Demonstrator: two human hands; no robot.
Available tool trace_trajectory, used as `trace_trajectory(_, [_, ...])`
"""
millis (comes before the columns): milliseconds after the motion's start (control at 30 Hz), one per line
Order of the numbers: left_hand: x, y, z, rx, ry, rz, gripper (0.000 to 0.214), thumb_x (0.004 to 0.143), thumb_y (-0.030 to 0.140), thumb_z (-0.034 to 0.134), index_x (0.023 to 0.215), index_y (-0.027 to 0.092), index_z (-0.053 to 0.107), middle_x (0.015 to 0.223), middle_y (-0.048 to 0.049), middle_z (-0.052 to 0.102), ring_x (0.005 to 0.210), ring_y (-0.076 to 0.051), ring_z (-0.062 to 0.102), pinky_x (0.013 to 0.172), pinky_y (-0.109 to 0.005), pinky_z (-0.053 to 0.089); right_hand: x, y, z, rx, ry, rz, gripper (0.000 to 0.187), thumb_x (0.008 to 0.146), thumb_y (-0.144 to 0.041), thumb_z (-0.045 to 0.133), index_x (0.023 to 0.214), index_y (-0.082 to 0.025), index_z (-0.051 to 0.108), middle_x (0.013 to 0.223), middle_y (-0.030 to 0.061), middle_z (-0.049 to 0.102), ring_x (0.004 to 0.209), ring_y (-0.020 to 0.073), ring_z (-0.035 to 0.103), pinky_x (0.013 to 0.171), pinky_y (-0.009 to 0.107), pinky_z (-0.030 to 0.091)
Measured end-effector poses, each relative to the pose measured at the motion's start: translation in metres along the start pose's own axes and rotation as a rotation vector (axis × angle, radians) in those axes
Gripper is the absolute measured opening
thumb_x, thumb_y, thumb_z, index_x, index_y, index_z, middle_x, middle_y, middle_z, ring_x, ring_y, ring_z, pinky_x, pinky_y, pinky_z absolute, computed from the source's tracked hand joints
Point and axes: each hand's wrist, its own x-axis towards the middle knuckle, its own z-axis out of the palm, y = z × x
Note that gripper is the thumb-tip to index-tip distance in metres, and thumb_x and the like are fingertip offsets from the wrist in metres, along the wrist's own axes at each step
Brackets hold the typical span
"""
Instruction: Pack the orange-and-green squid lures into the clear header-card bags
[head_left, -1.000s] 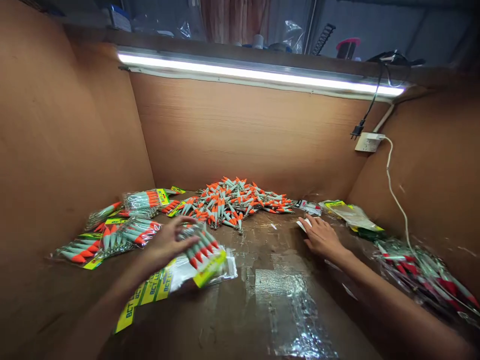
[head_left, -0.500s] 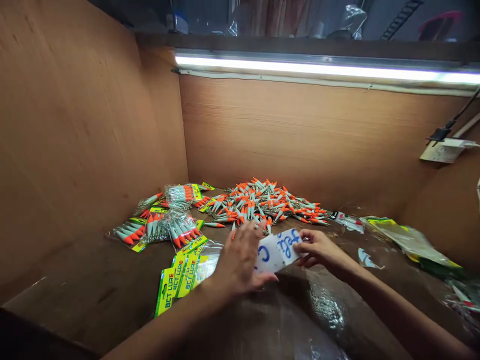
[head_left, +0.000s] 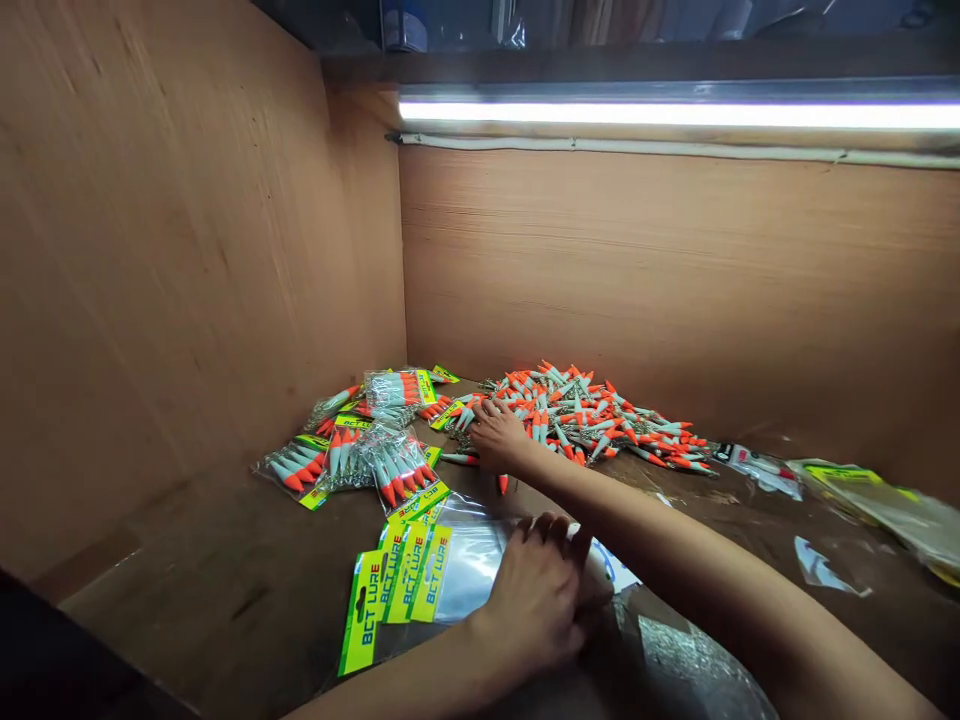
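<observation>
My right hand (head_left: 499,437) reaches to the left edge of a heap of orange-and-white fishing lures (head_left: 600,415). Its fingers are slightly apart and touch the lures; their tips are partly hidden. Nearer to me, my left hand (head_left: 540,590) has its fingers curled down beside a white card with blue handwriting (head_left: 619,572). What lies under those fingers is hidden. Left of that hand, several clear bags with yellow-green BCT LURE headers (head_left: 367,605) lie fanned out flat. Filled packs of lures (head_left: 397,470) are piled behind them.
A wooden side wall (head_left: 202,260) and back wall (head_left: 637,250) enclose the bench, under a tube light (head_left: 637,112). To the right lie a small clear packet (head_left: 761,470), a bundle of clear bags (head_left: 877,500) and a torn scrap (head_left: 821,565).
My right hand has let go of the white card and moved left and away to the heap of lures. My left hand has come down lower and curled. The view has turned left.
</observation>
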Motion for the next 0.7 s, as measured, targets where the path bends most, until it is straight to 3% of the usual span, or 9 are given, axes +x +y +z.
trace_trajectory(167, [-0.001,-0.005,0.001,-0.017,-0.002,0.022,0.075,0.078,0.055,0.065,0.140,0.020,0.042,0.135,-0.0177,0.051,0.122,-0.037,0.045,0.106,-0.055,0.036,0.017,0.001,0.023,-0.054,-0.045,0.053,0.029,0.072,-0.028,0.068,0.095,-0.011,0.073,0.115,0.0232,0.064,0.114,0.0394,0.046,0.105,0.059,0.024])
trace_trajectory(367, [-0.004,-0.005,-0.003,-0.033,0.002,0.023,0.078,0.082,0.054,0.061,0.147,0.022,0.034,0.135,-0.0166,0.051,0.123,-0.036,0.045,0.106,-0.053,0.036,0.010,0.013,0.024,-0.055,-0.016,0.004,0.029,0.078,-0.025,0.064,0.099,-0.006,0.073,0.119,0.0241,0.062,0.121,0.0375,0.044,0.111,0.053,0.020])
trace_trajectory(567, [-0.004,-0.002,-0.005,-0.012,0.038,0.077,0.095,0.075,0.059,0.071,0.151,0.022,0.027,0.137,-0.0159,0.051,0.127,-0.036,0.043,0.110,-0.052,0.033,-0.009,0.027,0.001,-0.014,0.045,-0.018,0.023,0.084,-0.027,0.062,0.095,-0.009,0.071,0.114,0.0187,0.063,0.119,0.0328,0.045,0.109,0.046,0.027])
trace_trajectory(633, [-0.005,0.003,-0.013,-0.037,0.071,0.101,0.092,0.072,0.065,0.071,0.146,0.023,0.038,0.134,-0.0156,0.055,0.124,-0.037,0.047,0.105,-0.051,0.038,-0.017,0.029,-0.012,0.002,0.076,-0.010,0.021,0.088,-0.024,0.058,0.098,-0.010,0.069,0.115,0.0175,0.063,0.120,0.0316,0.044,0.109,0.045,0.027])
trace_trajectory(700, [-0.006,0.006,-0.032,-0.097,0.101,0.123,0.070,0.076,0.068,0.067,0.129,0.023,0.057,0.119,-0.0129,0.064,0.111,-0.033,0.056,0.094,-0.046,0.046,-0.031,0.033,-0.027,0.021,0.108,0.008,0.019,0.092,-0.021,0.051,0.102,-0.011,0.065,0.116,0.0161,0.062,0.119,0.0297,0.044,0.107,0.043,0.030])
